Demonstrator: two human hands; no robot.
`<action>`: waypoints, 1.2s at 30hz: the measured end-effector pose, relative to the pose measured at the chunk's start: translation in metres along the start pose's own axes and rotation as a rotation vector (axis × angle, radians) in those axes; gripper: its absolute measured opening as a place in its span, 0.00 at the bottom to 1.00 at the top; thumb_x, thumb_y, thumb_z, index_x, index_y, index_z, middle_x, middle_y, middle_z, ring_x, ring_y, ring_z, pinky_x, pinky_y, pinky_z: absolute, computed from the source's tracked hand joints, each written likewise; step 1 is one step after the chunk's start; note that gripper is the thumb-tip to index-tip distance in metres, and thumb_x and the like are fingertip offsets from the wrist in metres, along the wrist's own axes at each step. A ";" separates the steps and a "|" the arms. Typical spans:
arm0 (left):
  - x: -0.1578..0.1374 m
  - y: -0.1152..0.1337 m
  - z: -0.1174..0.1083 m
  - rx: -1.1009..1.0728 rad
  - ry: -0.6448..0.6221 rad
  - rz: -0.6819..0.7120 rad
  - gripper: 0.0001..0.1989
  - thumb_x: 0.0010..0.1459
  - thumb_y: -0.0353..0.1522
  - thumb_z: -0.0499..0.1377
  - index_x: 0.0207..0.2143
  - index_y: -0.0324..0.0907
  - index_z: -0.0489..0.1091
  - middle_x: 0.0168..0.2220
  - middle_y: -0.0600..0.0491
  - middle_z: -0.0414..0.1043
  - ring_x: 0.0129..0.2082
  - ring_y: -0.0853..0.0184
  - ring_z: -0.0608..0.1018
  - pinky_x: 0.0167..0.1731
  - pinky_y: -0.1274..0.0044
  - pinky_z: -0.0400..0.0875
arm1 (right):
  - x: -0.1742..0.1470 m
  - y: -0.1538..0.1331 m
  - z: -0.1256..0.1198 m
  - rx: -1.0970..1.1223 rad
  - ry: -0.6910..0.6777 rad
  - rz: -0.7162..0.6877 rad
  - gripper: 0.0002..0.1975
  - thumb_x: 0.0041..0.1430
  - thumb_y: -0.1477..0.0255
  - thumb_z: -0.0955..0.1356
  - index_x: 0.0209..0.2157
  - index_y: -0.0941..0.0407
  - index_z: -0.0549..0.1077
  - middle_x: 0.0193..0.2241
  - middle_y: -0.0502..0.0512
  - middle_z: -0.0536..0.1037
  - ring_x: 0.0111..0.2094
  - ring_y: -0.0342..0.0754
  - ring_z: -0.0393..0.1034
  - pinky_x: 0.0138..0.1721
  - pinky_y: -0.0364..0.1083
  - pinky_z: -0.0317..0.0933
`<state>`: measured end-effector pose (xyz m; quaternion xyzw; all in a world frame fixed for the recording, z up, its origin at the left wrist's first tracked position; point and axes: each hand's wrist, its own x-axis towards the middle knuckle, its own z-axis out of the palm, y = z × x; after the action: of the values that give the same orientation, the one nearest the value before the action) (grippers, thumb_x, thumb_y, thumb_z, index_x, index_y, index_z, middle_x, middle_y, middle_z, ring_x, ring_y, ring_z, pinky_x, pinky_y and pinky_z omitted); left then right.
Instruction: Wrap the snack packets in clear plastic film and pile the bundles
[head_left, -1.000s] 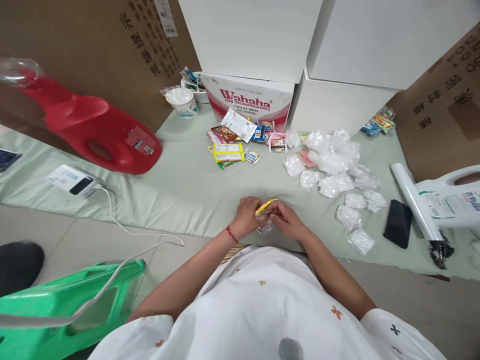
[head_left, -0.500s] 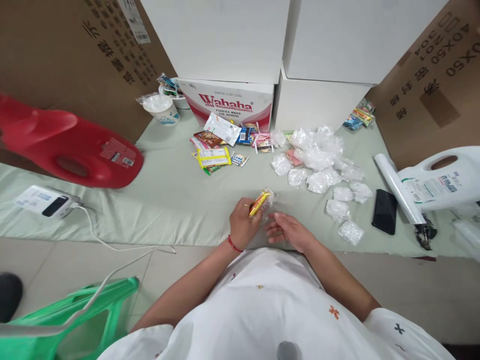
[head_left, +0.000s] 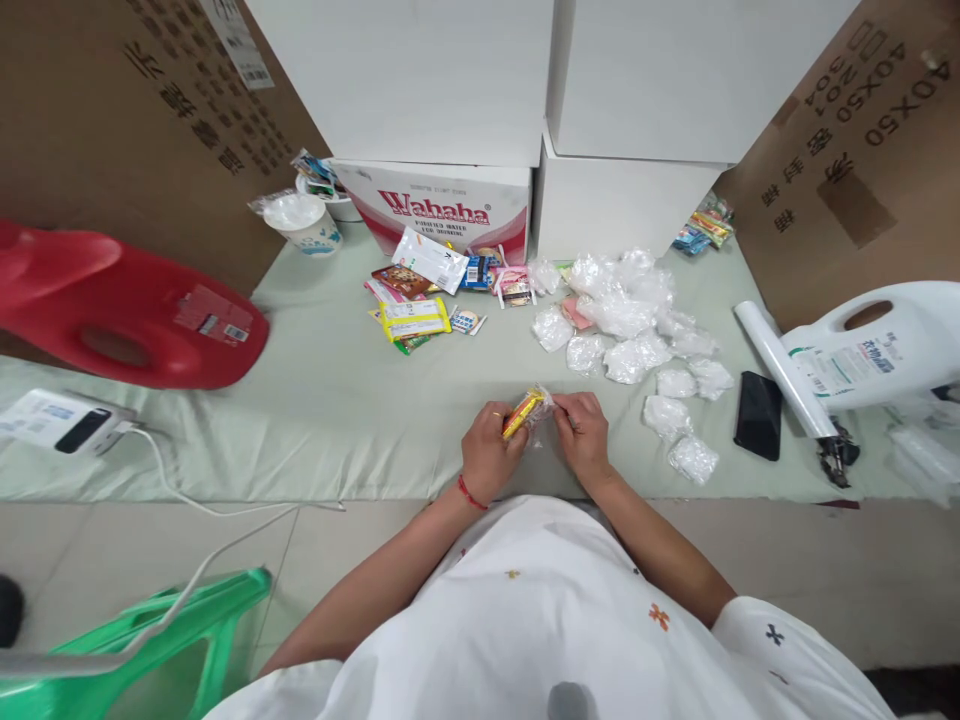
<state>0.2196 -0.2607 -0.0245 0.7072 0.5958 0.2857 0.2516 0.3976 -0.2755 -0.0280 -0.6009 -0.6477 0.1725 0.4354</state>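
Note:
My left hand [head_left: 489, 455], with a red cord at the wrist, is closed around a small yellow-and-red snack packet [head_left: 523, 412]. Clear crinkled plastic film [head_left: 543, 408] surrounds the packet's right side. At that film's right edge, my right hand [head_left: 583, 436] has thumb and fingers pinched together on it. Beyond the hands lies a pile of coloured snack packets [head_left: 415, 317]. To their right, several clear plastic bundles [head_left: 636, 360] are heaped on the pale green cloth [head_left: 315, 400].
At left stand a red jug [head_left: 150, 310], a white power bank [head_left: 64, 420] with a cable, and a paper cup [head_left: 304, 225]. On the right are a black phone [head_left: 758, 416], a white roll [head_left: 780, 365] and a white jug [head_left: 877, 345]. A Wahaba-style carton [head_left: 442, 205] backs the table.
My right hand has moved from open beside the packet to pinching the plastic film's edge. My left hand keeps its hold. The whole view has shifted slightly.

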 end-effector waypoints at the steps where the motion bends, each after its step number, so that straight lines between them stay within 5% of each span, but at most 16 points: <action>1: 0.001 0.000 0.001 -0.001 -0.004 -0.035 0.06 0.59 0.35 0.60 0.38 0.45 0.67 0.37 0.52 0.74 0.37 0.63 0.76 0.37 0.73 0.69 | -0.001 0.001 0.002 -0.029 0.025 -0.043 0.12 0.71 0.71 0.63 0.46 0.51 0.80 0.36 0.56 0.77 0.40 0.53 0.68 0.45 0.53 0.66; 5: 0.010 -0.001 0.005 -0.060 -0.032 -0.180 0.10 0.58 0.34 0.60 0.42 0.43 0.69 0.41 0.49 0.77 0.41 0.60 0.78 0.42 0.70 0.72 | -0.008 0.002 0.022 -0.062 -0.031 -0.205 0.15 0.71 0.74 0.62 0.50 0.53 0.79 0.39 0.59 0.77 0.42 0.54 0.66 0.46 0.54 0.66; 10: 0.023 -0.008 0.003 -0.122 -0.141 -0.225 0.16 0.61 0.34 0.57 0.51 0.41 0.72 0.51 0.44 0.78 0.51 0.57 0.79 0.52 0.69 0.71 | -0.008 0.005 0.037 0.059 -0.165 -0.238 0.19 0.72 0.74 0.60 0.59 0.53 0.74 0.42 0.60 0.75 0.45 0.54 0.67 0.51 0.56 0.65; 15: 0.032 -0.010 -0.005 -0.101 -0.199 -0.245 0.18 0.68 0.42 0.50 0.44 0.42 0.74 0.43 0.45 0.81 0.43 0.58 0.80 0.42 0.72 0.70 | -0.006 0.011 0.029 0.134 -0.280 -0.245 0.22 0.69 0.71 0.64 0.63 0.52 0.71 0.46 0.61 0.75 0.48 0.55 0.67 0.53 0.58 0.65; 21: 0.044 -0.010 -0.009 0.068 -0.288 -0.276 0.20 0.62 0.50 0.57 0.25 0.45 0.65 0.24 0.52 0.70 0.27 0.62 0.72 0.28 0.74 0.54 | -0.008 0.016 0.025 0.273 -0.313 -0.126 0.15 0.69 0.70 0.64 0.53 0.49 0.78 0.46 0.58 0.79 0.48 0.53 0.71 0.52 0.56 0.67; 27: 0.039 -0.012 -0.005 0.041 -0.215 -0.283 0.19 0.65 0.48 0.53 0.27 0.46 0.60 0.23 0.55 0.65 0.25 0.65 0.67 0.27 0.75 0.51 | -0.019 0.003 0.012 0.274 -0.272 -0.060 0.19 0.63 0.56 0.72 0.51 0.51 0.78 0.46 0.59 0.80 0.48 0.55 0.71 0.53 0.55 0.66; 31: 0.035 -0.014 -0.004 -0.012 -0.191 -0.269 0.18 0.65 0.47 0.53 0.28 0.46 0.60 0.24 0.57 0.64 0.25 0.65 0.67 0.28 0.75 0.53 | -0.020 -0.002 0.018 0.271 -0.292 0.042 0.10 0.66 0.62 0.69 0.37 0.52 0.80 0.30 0.54 0.78 0.35 0.51 0.71 0.41 0.50 0.65; 36: 0.029 -0.014 -0.005 -0.190 -0.110 -0.198 0.14 0.65 0.45 0.54 0.33 0.46 0.60 0.26 0.59 0.63 0.27 0.68 0.67 0.29 0.76 0.59 | -0.008 -0.003 0.028 0.253 -0.193 0.241 0.07 0.58 0.64 0.73 0.30 0.53 0.78 0.29 0.51 0.74 0.30 0.47 0.67 0.35 0.46 0.62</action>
<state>0.2100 -0.2301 -0.0280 0.6326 0.6181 0.2754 0.3768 0.3733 -0.2750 -0.0436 -0.5952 -0.5830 0.3601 0.4197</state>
